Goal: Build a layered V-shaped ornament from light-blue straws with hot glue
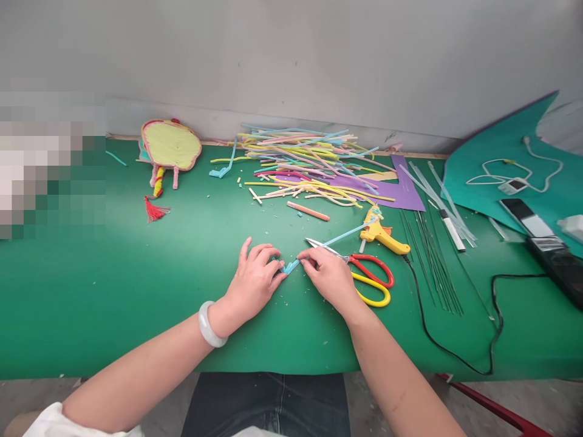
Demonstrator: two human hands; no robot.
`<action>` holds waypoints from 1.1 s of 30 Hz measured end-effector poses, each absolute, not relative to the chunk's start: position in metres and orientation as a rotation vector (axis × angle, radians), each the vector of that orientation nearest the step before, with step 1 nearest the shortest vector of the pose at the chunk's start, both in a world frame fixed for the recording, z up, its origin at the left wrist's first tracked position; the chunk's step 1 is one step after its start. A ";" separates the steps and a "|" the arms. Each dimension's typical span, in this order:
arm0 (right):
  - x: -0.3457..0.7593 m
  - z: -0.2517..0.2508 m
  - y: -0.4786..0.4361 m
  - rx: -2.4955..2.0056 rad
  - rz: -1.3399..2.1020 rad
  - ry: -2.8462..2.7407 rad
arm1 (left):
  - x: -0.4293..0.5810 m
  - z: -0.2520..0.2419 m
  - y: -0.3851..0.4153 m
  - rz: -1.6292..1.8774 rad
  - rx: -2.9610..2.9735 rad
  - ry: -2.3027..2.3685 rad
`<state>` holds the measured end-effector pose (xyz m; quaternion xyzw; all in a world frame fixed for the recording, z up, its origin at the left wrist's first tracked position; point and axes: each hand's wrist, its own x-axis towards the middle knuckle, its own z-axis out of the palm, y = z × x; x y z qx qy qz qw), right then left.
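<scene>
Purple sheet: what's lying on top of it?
Loose coloured strips lie across the left part of the purple sheet; whatever surface they cover can't be seen.

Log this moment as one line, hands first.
left hand: holding folded blue strip; right hand: pinching same strip; scissors: beside right hand; glue gun: beyond scissors

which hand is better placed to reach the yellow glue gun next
Probably the right hand: the glue gun lies on that side, just beyond the scissors. The left hand is farther away, though both hands are at the folded blue strip.
</scene>
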<state>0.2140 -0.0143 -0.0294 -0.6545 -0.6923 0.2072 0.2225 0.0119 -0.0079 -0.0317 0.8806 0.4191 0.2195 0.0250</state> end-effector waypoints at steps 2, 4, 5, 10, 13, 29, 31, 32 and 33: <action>0.214 -0.029 -0.014 -1.805 0.572 -1.913 | 0.012 -0.032 -0.008 0.678 2.725 1.298; 0.214 -0.029 -0.014 -1.801 0.572 -1.914 | 0.012 -0.032 -0.008 0.672 2.727 1.300; 0.214 -0.029 -0.014 -1.800 0.573 -1.915 | 0.012 -0.032 -0.008 0.669 2.727 1.302; 0.214 -0.029 -0.013 -1.796 0.575 -1.915 | 0.012 -0.031 -0.009 0.665 2.723 1.306; 0.214 -0.029 -0.014 -1.792 0.572 -1.916 | 0.012 -0.030 -0.009 0.656 2.720 1.316; 0.213 -0.024 -0.015 -1.788 0.561 -1.935 | 0.016 -0.006 -0.054 0.746 2.657 1.494; 0.213 -0.023 -0.015 -1.777 0.564 -1.938 | 0.019 -0.009 -0.064 0.708 2.687 1.519; 0.213 -0.023 -0.015 -1.771 0.564 -1.941 | 0.021 -0.010 -0.067 0.691 2.701 1.532; 0.213 -0.023 -0.015 -1.769 0.562 -1.942 | 0.022 -0.012 -0.069 0.668 2.713 1.541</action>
